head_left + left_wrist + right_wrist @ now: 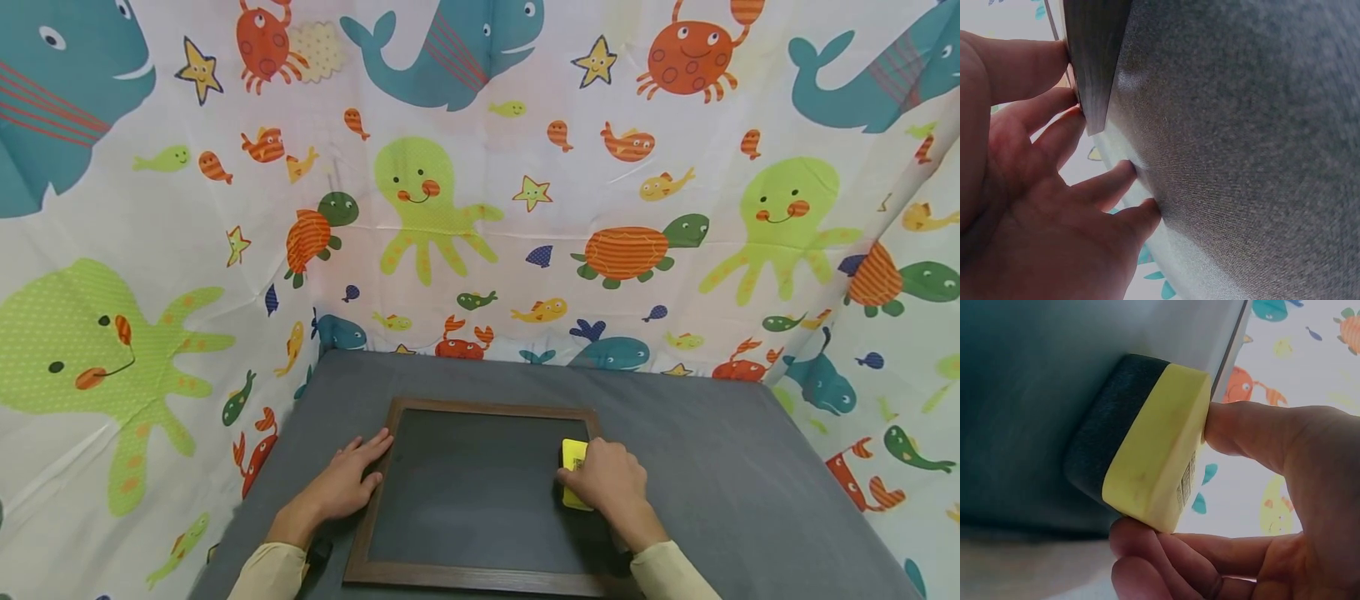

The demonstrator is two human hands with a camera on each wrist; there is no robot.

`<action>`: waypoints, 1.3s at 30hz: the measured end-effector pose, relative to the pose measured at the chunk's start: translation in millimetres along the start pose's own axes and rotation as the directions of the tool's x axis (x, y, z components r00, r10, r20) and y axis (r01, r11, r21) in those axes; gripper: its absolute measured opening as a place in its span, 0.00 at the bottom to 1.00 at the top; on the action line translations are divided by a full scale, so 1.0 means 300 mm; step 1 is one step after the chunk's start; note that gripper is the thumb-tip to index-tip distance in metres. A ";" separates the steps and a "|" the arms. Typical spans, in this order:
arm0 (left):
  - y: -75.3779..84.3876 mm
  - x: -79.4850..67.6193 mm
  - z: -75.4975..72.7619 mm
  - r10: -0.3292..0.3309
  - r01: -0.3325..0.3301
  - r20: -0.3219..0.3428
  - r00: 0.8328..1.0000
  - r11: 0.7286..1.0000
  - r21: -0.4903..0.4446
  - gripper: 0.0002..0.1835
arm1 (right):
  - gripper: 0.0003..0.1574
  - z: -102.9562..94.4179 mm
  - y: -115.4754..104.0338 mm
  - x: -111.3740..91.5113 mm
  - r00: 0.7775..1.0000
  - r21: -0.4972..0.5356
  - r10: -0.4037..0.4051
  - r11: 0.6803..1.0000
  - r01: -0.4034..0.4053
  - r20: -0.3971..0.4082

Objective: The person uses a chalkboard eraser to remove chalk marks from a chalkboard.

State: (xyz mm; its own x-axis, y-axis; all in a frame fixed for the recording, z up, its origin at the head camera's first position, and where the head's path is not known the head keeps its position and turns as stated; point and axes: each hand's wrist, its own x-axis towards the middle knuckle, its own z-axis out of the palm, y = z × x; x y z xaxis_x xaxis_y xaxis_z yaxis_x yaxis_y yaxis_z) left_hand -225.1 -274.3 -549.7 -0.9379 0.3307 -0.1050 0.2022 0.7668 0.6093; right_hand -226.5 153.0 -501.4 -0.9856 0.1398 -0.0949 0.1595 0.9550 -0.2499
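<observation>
A chalkboard (pixel 472 492) with a brown wooden frame lies flat on the grey cloth. My left hand (pixel 341 483) rests at its left side, fingers spread and fairly straight. In the left wrist view, the thumb and two fingertips touch the frame edge (pixel 1094 69), while the other two reach down to the cloth. Over the board's right part, my right hand (pixel 611 483) grips a yellow chalkboard eraser (pixel 573 454) between thumb and fingers. The right wrist view shows the eraser's dark felt side (pixel 1113 419) against the board surface.
Grey cloth (pixel 735 467) covers the table around the board. A white curtain (pixel 480 317) printed with sea animals hangs behind and at both sides. A small dark item (pixel 318 554) sits by the left wrist.
</observation>
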 end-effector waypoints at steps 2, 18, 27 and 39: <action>0.000 -0.003 -0.001 0.004 -0.004 -0.003 1.000 1.000 0.000 0.36 | 0.38 -0.002 0.015 0.001 1.000 0.000 0.004 1.000 -0.004 -0.001; -0.002 0.004 0.011 0.001 -0.001 -0.009 1.000 1.000 0.006 0.35 | 0.33 -0.013 0.011 -0.005 1.000 -0.028 -0.018 0.999 0.018 0.001; 0.000 0.007 0.007 -0.009 0.010 -0.009 1.000 1.000 0.021 0.35 | 0.30 -0.006 -0.008 -0.005 0.999 -0.029 -0.039 0.999 0.039 -0.010; -0.002 0.009 0.011 -0.008 0.008 -0.008 1.000 1.000 0.023 0.35 | 0.31 0.007 -0.051 -0.003 0.999 -0.044 -0.052 0.998 0.052 0.004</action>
State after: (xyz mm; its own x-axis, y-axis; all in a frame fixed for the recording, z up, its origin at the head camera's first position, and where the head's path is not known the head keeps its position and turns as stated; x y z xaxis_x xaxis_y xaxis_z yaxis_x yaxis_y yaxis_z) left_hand -226.9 -272.0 -553.0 -0.9417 0.3202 -0.1034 0.2011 0.7819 0.5901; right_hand -227.8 137.8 -499.4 -0.9923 0.0891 -0.0859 0.1057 0.9715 -0.2123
